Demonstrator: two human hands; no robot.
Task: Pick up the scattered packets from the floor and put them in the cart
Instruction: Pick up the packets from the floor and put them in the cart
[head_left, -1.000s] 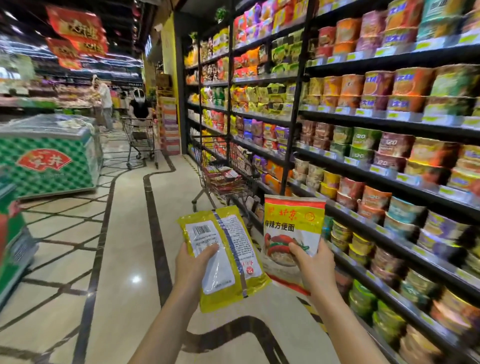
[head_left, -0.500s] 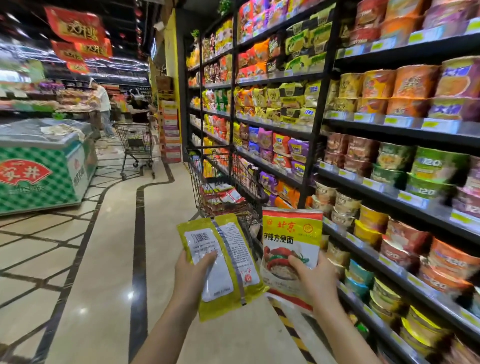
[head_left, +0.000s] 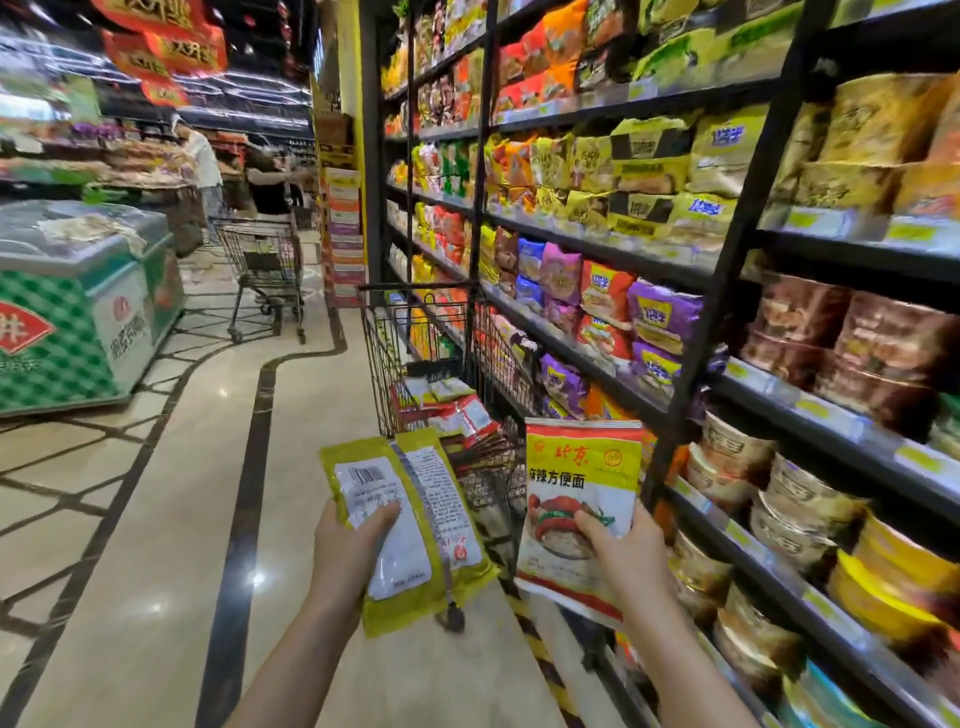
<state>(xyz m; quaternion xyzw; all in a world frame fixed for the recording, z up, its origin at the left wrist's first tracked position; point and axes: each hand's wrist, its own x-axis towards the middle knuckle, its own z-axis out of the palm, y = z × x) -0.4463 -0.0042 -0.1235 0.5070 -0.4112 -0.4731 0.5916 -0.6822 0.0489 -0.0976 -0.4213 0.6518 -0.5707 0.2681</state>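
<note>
My left hand (head_left: 349, 545) grips the yellow-green packet (head_left: 410, 525) from below, thumb pressed on its white barcode label, back side facing me. My right hand (head_left: 626, 558) pinches the red-and-yellow noodle packet (head_left: 579, 499) at its lower edge, thumb on the front. I hold both up, side by side and apart, just before the wire cart (head_left: 426, 364), which stands beside the shelf (head_left: 753, 400) and has packets inside. A second cart (head_left: 265, 270) stands farther down the aisle.
</note>
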